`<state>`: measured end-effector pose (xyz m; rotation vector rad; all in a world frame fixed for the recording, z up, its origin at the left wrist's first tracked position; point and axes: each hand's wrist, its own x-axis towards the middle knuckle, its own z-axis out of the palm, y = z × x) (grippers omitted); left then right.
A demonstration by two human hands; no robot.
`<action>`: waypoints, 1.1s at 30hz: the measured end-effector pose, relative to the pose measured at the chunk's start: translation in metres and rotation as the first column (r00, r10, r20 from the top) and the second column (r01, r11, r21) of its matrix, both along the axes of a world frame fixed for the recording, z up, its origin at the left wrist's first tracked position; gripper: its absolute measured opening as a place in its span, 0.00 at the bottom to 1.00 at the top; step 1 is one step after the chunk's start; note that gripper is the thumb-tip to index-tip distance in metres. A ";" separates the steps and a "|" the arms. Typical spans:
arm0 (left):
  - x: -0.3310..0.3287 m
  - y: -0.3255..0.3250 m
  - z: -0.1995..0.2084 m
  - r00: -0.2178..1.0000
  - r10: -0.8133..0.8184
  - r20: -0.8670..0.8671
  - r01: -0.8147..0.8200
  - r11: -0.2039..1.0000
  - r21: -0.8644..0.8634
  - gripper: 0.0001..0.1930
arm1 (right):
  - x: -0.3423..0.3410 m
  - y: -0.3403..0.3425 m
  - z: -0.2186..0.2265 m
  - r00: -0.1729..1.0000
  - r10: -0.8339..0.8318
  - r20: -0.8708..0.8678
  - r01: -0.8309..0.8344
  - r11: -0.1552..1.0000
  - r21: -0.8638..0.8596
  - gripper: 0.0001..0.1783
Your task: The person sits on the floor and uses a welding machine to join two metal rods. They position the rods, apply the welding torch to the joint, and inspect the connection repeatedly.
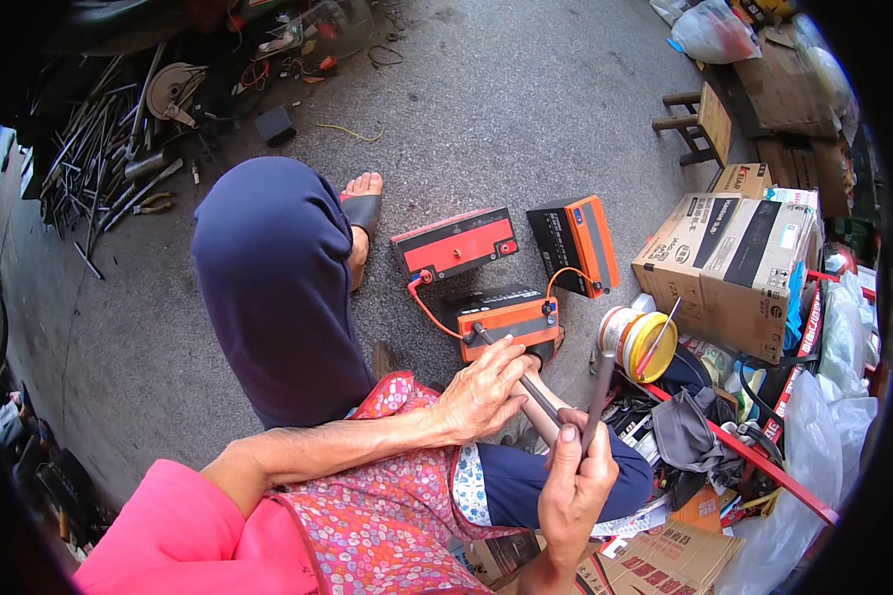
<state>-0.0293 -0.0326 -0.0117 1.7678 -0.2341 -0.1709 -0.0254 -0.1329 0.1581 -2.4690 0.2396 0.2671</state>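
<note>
Three batteries with black sides stand on the ground before me. The nearest battery has an orange top, and the right one is orange too. The left battery has a red top. A dark metal bar tool slants from a terminal area of the nearest battery to my right hand, where a second arm rises, like an L-shaped wrench. My right hand is closed around it near the meeting of the arms. Closed over the slanting bar, nearer the battery, is my left hand; its grip is partly hidden.
Orange cables link the batteries. A tub with a yellow rim stands right of them, beside cardboard boxes and a wooden stool. Mixed clutter fills the lower right. Metal rods lie heaped at the far left. My bent knee rises beside the batteries.
</note>
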 end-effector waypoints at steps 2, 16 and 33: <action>0.001 0.000 -0.001 1.000 0.023 0.019 -0.023 1.000 -0.017 0.26 | 0.011 0.003 -0.001 0.952 0.274 0.134 -0.248 0.952 -0.182 0.08; 0.020 0.000 0.027 0.946 0.095 0.309 -0.057 0.990 -0.130 0.16 | -0.002 -0.010 0.052 0.938 0.053 0.342 0.028 0.973 -0.228 0.11; 0.023 -0.003 0.029 0.911 -0.022 0.412 0.038 0.999 -0.031 0.16 | 0.001 -0.119 0.042 0.844 -0.164 0.511 0.397 0.831 -0.388 0.13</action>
